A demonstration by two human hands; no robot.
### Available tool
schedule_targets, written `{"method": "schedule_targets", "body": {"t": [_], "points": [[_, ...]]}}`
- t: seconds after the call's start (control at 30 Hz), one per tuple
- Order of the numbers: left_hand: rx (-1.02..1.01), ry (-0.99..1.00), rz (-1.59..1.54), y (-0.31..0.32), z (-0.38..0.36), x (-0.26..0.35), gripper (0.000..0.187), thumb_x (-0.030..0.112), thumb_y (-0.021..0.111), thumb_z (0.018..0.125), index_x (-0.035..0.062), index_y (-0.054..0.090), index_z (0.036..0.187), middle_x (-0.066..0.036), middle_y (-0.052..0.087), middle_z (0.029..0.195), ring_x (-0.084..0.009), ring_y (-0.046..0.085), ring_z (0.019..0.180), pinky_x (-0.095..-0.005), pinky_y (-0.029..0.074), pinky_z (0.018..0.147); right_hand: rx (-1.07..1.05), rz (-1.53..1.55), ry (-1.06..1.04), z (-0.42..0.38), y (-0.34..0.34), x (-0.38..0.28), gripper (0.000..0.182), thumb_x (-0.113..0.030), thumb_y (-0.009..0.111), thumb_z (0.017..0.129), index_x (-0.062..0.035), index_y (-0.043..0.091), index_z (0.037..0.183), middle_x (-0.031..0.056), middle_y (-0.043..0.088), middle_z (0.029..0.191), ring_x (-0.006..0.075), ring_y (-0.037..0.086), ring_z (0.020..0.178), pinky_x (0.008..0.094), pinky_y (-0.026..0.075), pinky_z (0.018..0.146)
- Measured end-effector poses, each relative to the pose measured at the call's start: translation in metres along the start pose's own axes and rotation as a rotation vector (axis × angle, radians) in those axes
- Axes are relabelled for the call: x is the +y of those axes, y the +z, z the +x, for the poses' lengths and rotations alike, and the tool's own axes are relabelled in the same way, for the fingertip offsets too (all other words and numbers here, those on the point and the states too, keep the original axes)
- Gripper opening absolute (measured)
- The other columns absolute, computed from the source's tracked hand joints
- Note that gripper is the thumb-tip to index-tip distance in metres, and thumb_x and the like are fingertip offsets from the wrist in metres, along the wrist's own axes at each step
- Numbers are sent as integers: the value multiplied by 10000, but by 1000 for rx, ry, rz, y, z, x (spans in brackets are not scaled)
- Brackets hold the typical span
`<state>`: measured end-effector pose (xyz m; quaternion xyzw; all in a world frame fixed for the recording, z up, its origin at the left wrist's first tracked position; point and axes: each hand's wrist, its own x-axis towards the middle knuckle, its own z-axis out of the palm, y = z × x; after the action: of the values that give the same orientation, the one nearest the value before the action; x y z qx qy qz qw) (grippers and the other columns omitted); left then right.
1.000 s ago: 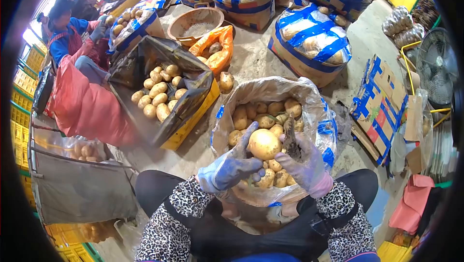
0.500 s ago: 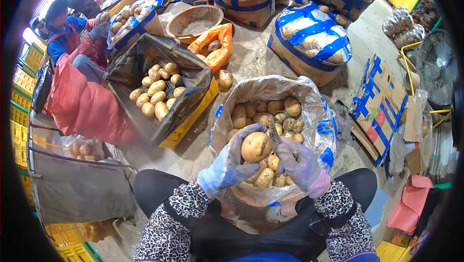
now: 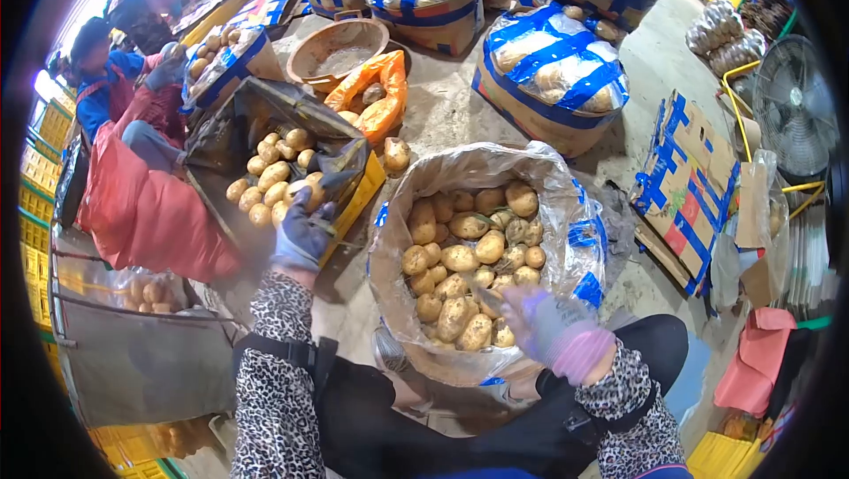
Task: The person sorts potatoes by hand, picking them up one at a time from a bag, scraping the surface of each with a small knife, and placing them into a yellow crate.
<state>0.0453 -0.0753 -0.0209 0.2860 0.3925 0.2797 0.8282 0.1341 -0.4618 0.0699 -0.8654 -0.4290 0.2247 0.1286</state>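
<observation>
My left hand (image 3: 303, 236), in a blue-grey glove, is over the near edge of the black-lined yellow crate (image 3: 358, 214). Its fingers are apart, and a potato (image 3: 311, 185) lies just beyond the fingertips. Other potatoes (image 3: 275, 173) are inside that crate. My right hand (image 3: 557, 324), in a grey-purple glove, is closed on a knife (image 3: 485, 297), whose blade is motion-blurred. It hovers over the lower right of a plastic-lined round container (image 3: 389, 289) that holds several potatoes (image 3: 460, 258).
An orange bag (image 3: 395, 99) and a brown basin (image 3: 305, 59) stand beyond the crate. Taped containers of potatoes (image 3: 553, 63) are at the back. Another person (image 3: 110, 81) sits at the upper left beside a red cloth (image 3: 146, 205). Flattened cardboard (image 3: 694, 187) and a fan (image 3: 796, 112) are at right.
My left hand has moved left from the round container to the crate and no longer grips the large potato. My right hand has moved slightly down with the knife. The view has shifted slightly.
</observation>
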Motion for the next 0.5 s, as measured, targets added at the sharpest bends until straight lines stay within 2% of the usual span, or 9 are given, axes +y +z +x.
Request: {"method": "schedule_targets", "body": {"t": [0.07, 0.13, 0.17, 0.2, 0.27, 0.33, 0.4, 0.43, 0.5], "points": [[-337, -104, 135, 10, 9, -14, 271, 211, 626, 958, 55, 587, 1176, -70, 643, 987, -153, 616, 777, -233, 517, 651, -327, -115, 154, -4, -21, -7, 308, -268, 516, 991, -86, 560, 1235, 179, 644, 1061, 354, 661, 925, 455, 528, 788], [-411, -128, 360, 90, -55, -65, 227, 113, 625, 947, 37, 591, 1158, -73, 618, 892, -183, 626, 829, -305, 512, 753, -366, -124, 97, -15, -2, 13, 382, -337, 552, 954, -96, 545, 1250, 152, 644, 1064, 327, 673, 913, 443, 534, 770], [-503, -320, 539, 101, -40, -100, 321, 124, 608, 956, 21, 541, 1253, -117, 632, 983, -193, 630, 843, -287, 498, 752, -345, -138, 55, -23, 8, 24, 395, -331, 571, 937, -86, 546, 1246, 146, 645, 1056, 324, 676, 900, 442, 536, 765], [-641, -204, 1029, 125, -57, -138, 484, 219, 653, 929, 19, 478, 1333, -179, 636, 1105, -228, 643, 942, -330, 510, 843, -396, -129, 92, -21, -9, 21, 322, -270, 538, 943, -63, 543, 1189, 165, 642, 1065, 317, 686, 900, 437, 551, 750], [-681, 50, 1473, 142, -19, -228, 628, 307, 714, 872, 45, 447, 1376, -261, 569, 1263, -290, 617, 1091, -405, 492, 950, -435, -112, 144, -21, -30, 23, 262, -201, 504, 942, -37, 540, 1143, 185, 639, 1074, 311, 695, 899, 432, 567, 727], [-546, 75, 1716, 187, -5, -274, 715, 308, 734, 839, 70, 410, 1430, -303, 465, 1381, -377, 532, 1243, -470, 441, 1037, -415, -85, 181, -31, -26, 34, 284, -185, 504, 929, -32, 541, 1166, 186, 639, 1077, 311, 695, 898, 433, 568, 711], [-617, 56, 1988, 210, 30, -324, 639, 263, 709, 827, 135, 448, 1396, -277, 446, 1407, -444, 495, 1278, -497, 445, 1035, -420, -111, 225, -32, -30, 35, 330, -218, 501, 945, -42, 542, 1222, 178, 642, 1041, 314, 694, 879, 447, 562, 677], [-517, 8, 2010, 216, 41, -349, 590, 250, 687, 834, 105, 466, 1362, -263, 509, 1380, -420, 518, 1276, -523, 434, 1035, -442, -85, 251, -32, -33, 35, 349, -259, 514, 953, -48, 546, 1229, 179, 634, 1048, 322, 694, 864, 455, 557, 673], [-409, 107, 1901, 209, 64, -381, 584, 265, 687, 839, 72, 485, 1352, -229, 658, 1192, -356, 643, 1125, -492, 472, 990, -476, -20, 304, -30, -34, 41, 379, -302, 503, 985, -33, 547, 1248, 187, 618, 1082, 332, 696, 839, 466, 555, 657]]}}
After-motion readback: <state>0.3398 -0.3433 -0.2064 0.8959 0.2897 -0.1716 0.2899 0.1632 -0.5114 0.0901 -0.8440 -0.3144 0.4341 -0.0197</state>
